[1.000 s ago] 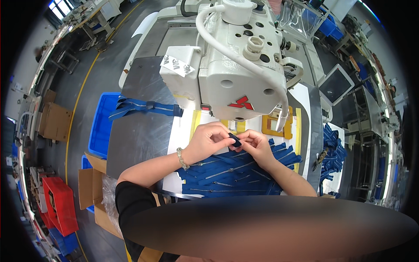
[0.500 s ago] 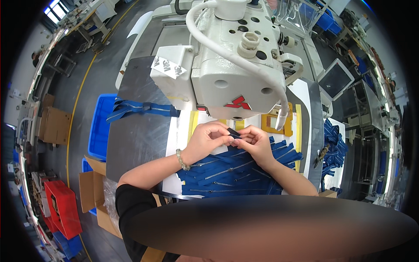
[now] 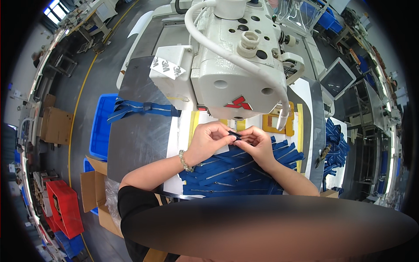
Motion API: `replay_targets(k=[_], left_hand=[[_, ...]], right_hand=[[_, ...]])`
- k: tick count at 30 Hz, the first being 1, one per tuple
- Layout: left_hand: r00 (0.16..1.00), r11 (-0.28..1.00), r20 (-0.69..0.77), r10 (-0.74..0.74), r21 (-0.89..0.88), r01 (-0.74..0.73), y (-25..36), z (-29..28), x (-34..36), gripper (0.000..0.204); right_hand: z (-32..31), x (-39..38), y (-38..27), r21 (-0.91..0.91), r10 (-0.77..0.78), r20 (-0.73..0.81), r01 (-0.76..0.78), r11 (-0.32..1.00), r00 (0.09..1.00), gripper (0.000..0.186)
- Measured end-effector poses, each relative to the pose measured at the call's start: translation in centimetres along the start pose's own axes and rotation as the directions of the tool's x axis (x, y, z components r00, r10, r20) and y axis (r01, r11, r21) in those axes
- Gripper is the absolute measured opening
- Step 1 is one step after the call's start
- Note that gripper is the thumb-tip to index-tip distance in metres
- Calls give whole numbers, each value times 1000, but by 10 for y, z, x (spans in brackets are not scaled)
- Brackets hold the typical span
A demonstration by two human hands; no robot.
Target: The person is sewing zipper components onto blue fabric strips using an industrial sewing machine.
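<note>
Just in front of the white sewing machine head (image 3: 235, 87), my left hand (image 3: 211, 140) and my right hand (image 3: 258, 145) are pinched together on a small dark folded piece (image 3: 234, 135), perhaps fabric; what it is exactly is too small to tell. Beneath and behind my hands lies a heap of blue zippers (image 3: 231, 174) on white boards. A yellow frame plate (image 3: 286, 124) is to the right of the machine's needle area, which is mostly hidden.
More blue zippers lie in a bundle (image 3: 150, 111) at left and a pile (image 3: 336, 146) at right, beside scissors (image 3: 323, 156). A blue tub (image 3: 100, 129), an open carton (image 3: 89, 187) and a red crate (image 3: 63, 205) stand left. A screen (image 3: 338, 78) is at the right.
My fingers have shifted slightly around the small dark piece, turning it a little; both hands remain close together in the same place. The view has moved slightly.
</note>
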State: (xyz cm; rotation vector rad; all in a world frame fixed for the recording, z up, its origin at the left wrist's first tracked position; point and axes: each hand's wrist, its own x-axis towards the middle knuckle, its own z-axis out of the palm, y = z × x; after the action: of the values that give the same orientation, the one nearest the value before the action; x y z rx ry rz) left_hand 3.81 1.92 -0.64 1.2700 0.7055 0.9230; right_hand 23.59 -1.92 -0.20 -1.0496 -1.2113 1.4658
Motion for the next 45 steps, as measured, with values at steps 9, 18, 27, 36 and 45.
replay_targets(k=[9, 18, 27, 36, 45], left_hand=[[998, 998, 8, -58, -2, 58, 1, 0, 2, 6], [999, 998, -20, 46, 32, -46, -2, 3, 3, 13], [1000, 998, -14, 10, 56, -9, -3, 3, 3, 8], [999, 994, -8, 44, 104, -43, 1, 3, 3, 9], [998, 966, -9, 58, 253, -54, 3, -3, 2, 18]], right_hand=[[-2, -1, 1, -24, 4, 22, -3, 1000, 1000, 22], [1, 0, 1, 8, -7, 21, 7, 1000, 1000, 21], [3, -1, -3, -42, -15, 15, 15, 999, 1000, 21], [4, 0, -2, -43, -10, 4, 10, 999, 1000, 18], [-1, 1, 5, -49, 0, 68, 3, 999, 998, 12]])
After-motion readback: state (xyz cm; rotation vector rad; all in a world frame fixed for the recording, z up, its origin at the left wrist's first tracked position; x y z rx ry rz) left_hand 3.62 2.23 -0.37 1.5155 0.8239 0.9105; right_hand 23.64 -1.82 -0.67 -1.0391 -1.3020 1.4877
